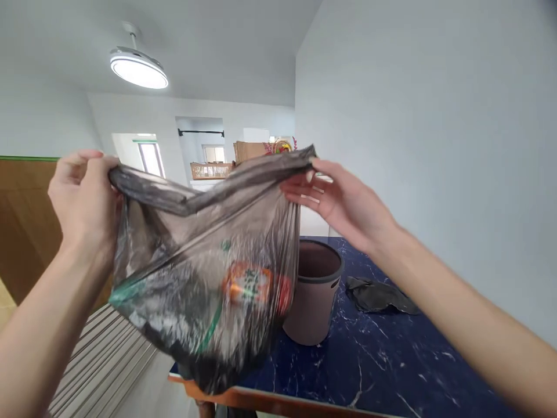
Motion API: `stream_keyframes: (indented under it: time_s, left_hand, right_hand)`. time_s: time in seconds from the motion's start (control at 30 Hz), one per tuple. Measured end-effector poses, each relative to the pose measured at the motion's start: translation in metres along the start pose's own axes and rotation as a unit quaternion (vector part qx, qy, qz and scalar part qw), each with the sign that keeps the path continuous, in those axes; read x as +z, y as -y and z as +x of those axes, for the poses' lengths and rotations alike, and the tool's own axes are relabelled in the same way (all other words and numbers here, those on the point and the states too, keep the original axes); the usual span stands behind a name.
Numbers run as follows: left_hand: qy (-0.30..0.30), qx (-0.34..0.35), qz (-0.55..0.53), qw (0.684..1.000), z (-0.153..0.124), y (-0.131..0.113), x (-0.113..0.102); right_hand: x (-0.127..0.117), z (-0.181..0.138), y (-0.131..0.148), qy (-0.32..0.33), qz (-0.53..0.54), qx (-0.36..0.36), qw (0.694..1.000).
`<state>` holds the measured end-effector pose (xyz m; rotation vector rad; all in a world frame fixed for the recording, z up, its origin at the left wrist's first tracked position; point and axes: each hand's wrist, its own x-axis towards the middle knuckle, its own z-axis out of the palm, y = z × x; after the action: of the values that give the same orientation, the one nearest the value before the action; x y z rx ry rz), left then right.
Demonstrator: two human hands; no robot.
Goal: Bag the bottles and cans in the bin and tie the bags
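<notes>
A thin, see-through black garbage bag (174,255) hangs between my hands over the table's near left edge. My left hand (85,191) grips one end of its rolled rim. At the other end, my right hand (331,191) pinches the rim between thumb and fingers, some fingers spread behind the film. Through the plastic show an orange can-like item (248,284) with printed characters, something red beside it, and green bits; the rest of the contents is blurred. Just behind the bag stands an upright greyish trash can (311,310) with a dark rim, partly covered by the bag.
A folded black plastic bag (380,295) lies on the dark blue marbled table (348,360), right of the can. A white wall (426,128) rises along the right side. A slatted rack (104,360) stands at lower left.
</notes>
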<state>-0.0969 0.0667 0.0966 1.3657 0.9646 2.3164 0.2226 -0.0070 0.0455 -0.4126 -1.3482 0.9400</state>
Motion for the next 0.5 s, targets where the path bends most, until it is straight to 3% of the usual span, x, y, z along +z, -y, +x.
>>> stream_keyframes:
  time_s: [0.17,0.5]
  left_hand:
    - [-0.009,-0.071,-0.028,0.997,-0.03,0.02,-0.039]
    - [0.026,-0.149,-0.037,0.988,-0.066,0.076,-0.075]
  right_hand:
    - [0.004,-0.045,-0.037,-0.02,0.003,0.095,0.995]
    - [-0.008,-0.106,-0.085,-0.119,-0.042,0.178,0.976]
